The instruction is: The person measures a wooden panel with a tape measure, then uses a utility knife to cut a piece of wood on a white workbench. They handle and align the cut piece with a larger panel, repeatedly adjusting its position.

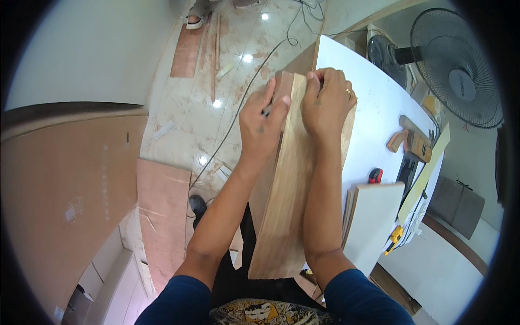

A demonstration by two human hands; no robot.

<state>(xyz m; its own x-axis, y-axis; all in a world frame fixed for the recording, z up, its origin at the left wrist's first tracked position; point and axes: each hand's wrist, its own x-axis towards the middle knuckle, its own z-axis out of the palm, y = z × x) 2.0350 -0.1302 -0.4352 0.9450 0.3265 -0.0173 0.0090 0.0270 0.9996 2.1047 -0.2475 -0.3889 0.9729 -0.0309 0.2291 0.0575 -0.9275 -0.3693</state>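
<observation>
A long wood-grained board point(290, 179) runs away from my body along the left edge of the white table, its near end close to my waist. Both my hands are at its far end. My left hand point(262, 119) is closed against the board's left side, thumb and fingers pressed near the far corner. Something small and dark shows between its thumb and fingers, too little to make out. My right hand point(327, 103) grips the right side, fingers curled over and thumb on the top edge. Part of the wood under the right hand is hidden.
On the white table point(374, 119) lie a wooden-handled tool point(398, 141), a red and black tape measure point(375, 175), white panels point(374, 216) and a yellow utility knife point(395, 238). A black fan point(460, 81) stands behind. A cable point(244, 103) and wood sheets point(165, 216) lie on the floor.
</observation>
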